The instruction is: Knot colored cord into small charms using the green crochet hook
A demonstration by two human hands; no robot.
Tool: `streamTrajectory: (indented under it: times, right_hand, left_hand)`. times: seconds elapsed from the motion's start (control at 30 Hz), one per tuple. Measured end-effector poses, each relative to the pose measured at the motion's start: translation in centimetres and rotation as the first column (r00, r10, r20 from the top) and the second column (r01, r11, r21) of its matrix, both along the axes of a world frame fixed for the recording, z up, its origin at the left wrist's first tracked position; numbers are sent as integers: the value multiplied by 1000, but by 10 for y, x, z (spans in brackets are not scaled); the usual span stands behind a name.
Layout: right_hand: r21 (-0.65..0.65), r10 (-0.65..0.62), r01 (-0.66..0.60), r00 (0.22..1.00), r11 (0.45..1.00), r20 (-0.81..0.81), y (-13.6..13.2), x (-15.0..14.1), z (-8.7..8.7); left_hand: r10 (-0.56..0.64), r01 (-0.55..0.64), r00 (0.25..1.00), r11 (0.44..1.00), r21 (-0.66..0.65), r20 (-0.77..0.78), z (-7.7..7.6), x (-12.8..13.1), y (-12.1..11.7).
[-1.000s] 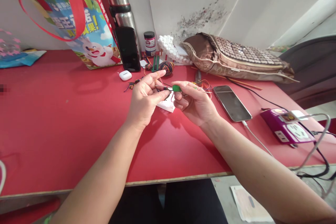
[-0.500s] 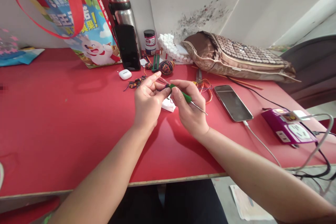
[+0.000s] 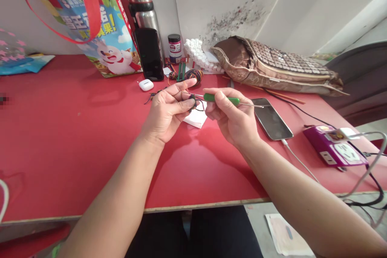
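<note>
My right hand (image 3: pixel 234 117) grips a crochet hook (image 3: pixel 229 100) by its green handle, with a thin metal shaft at each end. The hook's left tip reaches to a small dark piece of crochet work (image 3: pixel 192 102), which my left hand (image 3: pixel 166 111) pinches between thumb and fingers. A strand of orange yarn (image 3: pixel 185 86) runs over my raised left index finger. Dark yarn loops between the piece and my right hand. Under the hands lies a white paper or packet (image 3: pixel 197 117). Behind them sits a multicoloured ball of yarn (image 3: pixel 195 75).
On the red table (image 3: pixel 75 141) stand a shopping bag (image 3: pixel 111 54), a steel flask (image 3: pixel 145 18), an upright black phone (image 3: pixel 149 54) and a jar (image 3: pixel 174 47). A white earbud case (image 3: pixel 146 85) lies nearer. To the right are a brown cushion (image 3: pixel 278 64), a charging phone (image 3: pixel 272 119) and a purple power strip (image 3: pixel 335 145).
The crochet hook has swung from slanting down to the right to nearly level. My right hand has drawn right, away from the piece, and the dark yarn loop now shows between the hands.
</note>
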State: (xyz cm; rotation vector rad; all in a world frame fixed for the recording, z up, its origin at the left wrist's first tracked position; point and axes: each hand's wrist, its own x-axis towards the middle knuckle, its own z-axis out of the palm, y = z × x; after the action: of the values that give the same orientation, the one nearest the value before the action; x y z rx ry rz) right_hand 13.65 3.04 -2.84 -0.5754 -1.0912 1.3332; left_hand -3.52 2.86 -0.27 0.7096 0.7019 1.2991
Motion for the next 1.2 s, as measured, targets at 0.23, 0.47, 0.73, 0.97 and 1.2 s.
streamTrajectory:
  times: [0.23, 0.47, 0.73, 0.97, 1.2]
  right_hand:
    - [-56, -9, 9, 1000, 998, 5, 2, 6, 12]
    - [-27, -18, 18, 999, 999, 35, 3, 12, 16]
    - [-49, -1, 4, 998, 999, 57, 3, 15, 19]
    - [-80, 102, -99, 994, 992, 43, 5, 19, 20]
    - [-90, 226, -226, 974, 970, -5, 9, 23, 18]
  left_hand:
    - [-21, 22, 1000, 1000, 11, -18, 2, -3, 0]
    - [-103, 103, 994, 994, 38, -25, 2, -9, 0]
    - [-258, 258, 966, 965, 53, 1, 3, -14, -1]
    - [-327, 327, 945, 945, 22, -15, 3, -10, -4]
    - [-434, 434, 901, 901, -26, -17, -2, -6, -5]
